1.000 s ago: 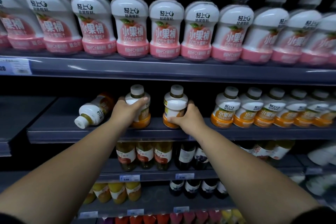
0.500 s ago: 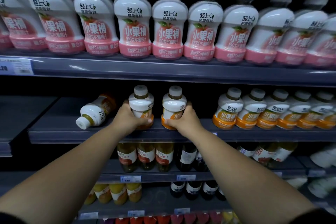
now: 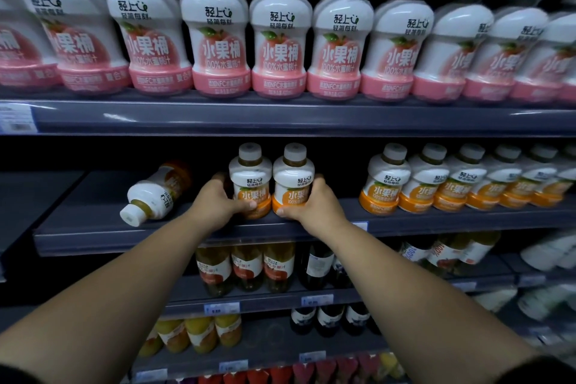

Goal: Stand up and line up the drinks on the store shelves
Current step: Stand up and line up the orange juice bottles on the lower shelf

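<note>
Two small orange-labelled juice bottles stand upright and side by side on the middle shelf [image 3: 93,227]. My left hand [image 3: 218,203] grips the left bottle [image 3: 249,178] round its lower half. My right hand [image 3: 311,206] grips the right bottle [image 3: 293,178] the same way. The two bottles touch each other. A third bottle of the same kind [image 3: 152,193] lies on its side to the left, cap pointing toward me. A row of several upright orange bottles [image 3: 436,181] stands further right on the same shelf, with a gap between it and the held pair.
The top shelf carries a full row of larger pink-labelled bottles [image 3: 280,37]. Below are shelves with amber juice bottles [image 3: 246,265], dark bottles [image 3: 314,262] and yellow bottles [image 3: 199,333]. Price tags [image 3: 223,309] line the shelf edges.
Both hands have brought their bottles together, so the gap between them has closed. The labels now face front. The lying bottle has not moved.
</note>
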